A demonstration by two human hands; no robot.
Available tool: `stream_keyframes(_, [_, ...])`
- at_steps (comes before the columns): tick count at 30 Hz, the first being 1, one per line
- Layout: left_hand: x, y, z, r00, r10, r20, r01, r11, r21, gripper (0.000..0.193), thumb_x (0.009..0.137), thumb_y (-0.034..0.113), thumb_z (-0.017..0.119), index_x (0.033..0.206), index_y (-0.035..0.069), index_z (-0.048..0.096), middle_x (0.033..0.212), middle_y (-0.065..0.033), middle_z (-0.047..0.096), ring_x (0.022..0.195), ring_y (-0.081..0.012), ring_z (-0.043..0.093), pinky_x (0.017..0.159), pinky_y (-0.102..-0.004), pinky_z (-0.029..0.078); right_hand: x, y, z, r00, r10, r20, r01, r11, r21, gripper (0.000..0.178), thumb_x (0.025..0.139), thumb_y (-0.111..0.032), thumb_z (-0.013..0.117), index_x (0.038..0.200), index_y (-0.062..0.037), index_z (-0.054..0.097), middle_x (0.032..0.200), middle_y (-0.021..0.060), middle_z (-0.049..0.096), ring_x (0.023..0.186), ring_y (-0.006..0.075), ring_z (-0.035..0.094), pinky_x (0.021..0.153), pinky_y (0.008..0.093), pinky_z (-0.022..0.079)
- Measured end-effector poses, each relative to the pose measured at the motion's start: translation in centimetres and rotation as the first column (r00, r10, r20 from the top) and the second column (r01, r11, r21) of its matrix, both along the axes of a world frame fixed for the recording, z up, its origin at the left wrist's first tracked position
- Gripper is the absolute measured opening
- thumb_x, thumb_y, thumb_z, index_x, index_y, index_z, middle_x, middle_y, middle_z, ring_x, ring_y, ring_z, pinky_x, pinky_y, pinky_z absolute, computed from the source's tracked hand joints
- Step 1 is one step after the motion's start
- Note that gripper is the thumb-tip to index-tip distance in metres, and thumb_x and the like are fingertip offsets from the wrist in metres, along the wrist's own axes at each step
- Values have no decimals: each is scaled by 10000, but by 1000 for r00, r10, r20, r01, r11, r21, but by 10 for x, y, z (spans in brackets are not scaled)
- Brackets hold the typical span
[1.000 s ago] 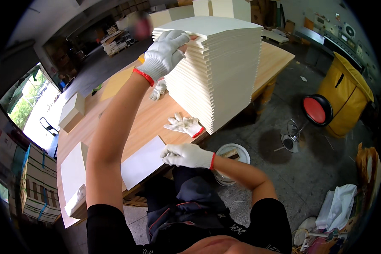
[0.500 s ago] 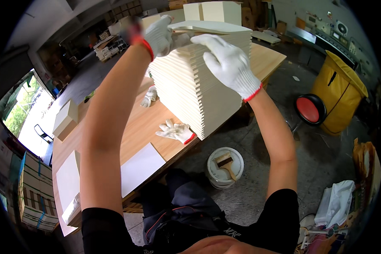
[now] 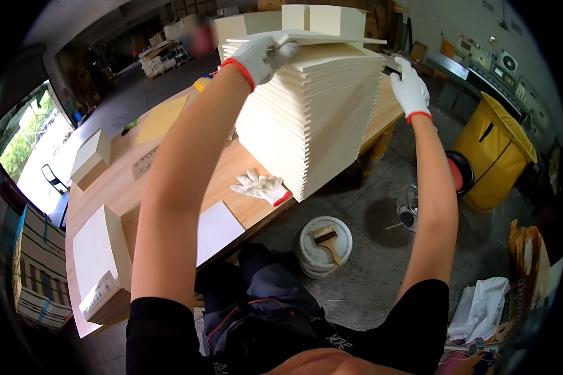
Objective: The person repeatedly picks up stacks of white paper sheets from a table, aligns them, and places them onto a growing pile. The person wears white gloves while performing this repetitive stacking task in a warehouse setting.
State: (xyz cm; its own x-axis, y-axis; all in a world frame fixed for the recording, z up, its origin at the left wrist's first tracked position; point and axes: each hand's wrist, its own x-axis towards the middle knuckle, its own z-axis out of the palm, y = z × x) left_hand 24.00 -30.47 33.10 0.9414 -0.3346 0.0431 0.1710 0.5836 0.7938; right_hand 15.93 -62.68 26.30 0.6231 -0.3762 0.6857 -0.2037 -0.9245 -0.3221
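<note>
Wooden tabletop (image 3: pixel 122 187), left hand (image 3: pixel 259 61) curled at stack (image 3: pixel 338 112), right hand (image 3: pixel 410 87) raised alongside

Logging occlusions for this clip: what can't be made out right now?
All in the head view:
Left hand: fingertips blurred, so its exact grip on the top sheet is unclear.
White paper: left part hidden by the left forearm.
Stool seat: partly covered by the right forearm.
Stack: far side hidden by its own near faces.
</note>
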Motion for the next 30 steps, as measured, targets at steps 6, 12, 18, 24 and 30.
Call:
stream_keyframes(6, [-8, 171, -41, 899, -426, -104, 429, 903, 10, 369, 998, 138, 550, 1268, -106, 490, 779, -89, 658, 607, -99, 651, 512, -155, 571, -80, 165, -46, 592, 791, 156, -699, 408, 587, 254, 991, -253, 547, 1146, -86, 660, 857, 23, 689, 570, 52, 531, 545, 218, 438])
stream_keyframes(12, [-82, 327, -156, 994, -18, -104, 35, 986, 165, 492, 985, 349, 604, 1243, -64, 536, 670, -17, 639, 440, -70, 568, 379, -140, 455, -38, 258, -136, 337, 839, 426, -507, -220, 833, 397, 1014, -330, 510, 1230, -5, 583, 863, 81, 693, 584, 63, 573, 546, 212, 464])
stream_keyframes(18, [-171, 378, -241, 953, 296, -65, -223, 831, 509, 585, 935, 9, 514, 1494, 113, 374, 1137, -44, 639, 669, -72, 609, 475, -187, 439, 60, 334, -231, 341, 937, 76, 6, -83, 997, 460, 935, -461, 611, 1139, -50, 649, 971, 112, 637, 876, 152, 601, 644, 314, 523])
stream_keyframes(24, [-168, 429, -358, 821, 564, -92, -392, 673, 627, 630, 912, 43, 576, 1494, -13, 341, 1141, -105, 625, 964, -180, 645, 719, -298, 538, 60, 394, -261, 151, 919, -363, -201, 388, 899, 296, 921, -345, 636, 1049, -86, 701, 969, 73, 704, 909, 193, 660, 721, 365, 514])
stream_keyframes(30, [-185, 408, -332, 911, 368, 184, -155, -106, 982, 578, 849, 306, 741, 1315, 29, 541, 1401, -149, 500, 1264, -262, 485, 972, -373, 475, 39, 400, -282, 459, 791, -404, -652, 609, 452, 469, 889, -424, 663, 1162, -43, 634, 1085, 162, 685, 1024, 318, 645, 850, 413, 513])
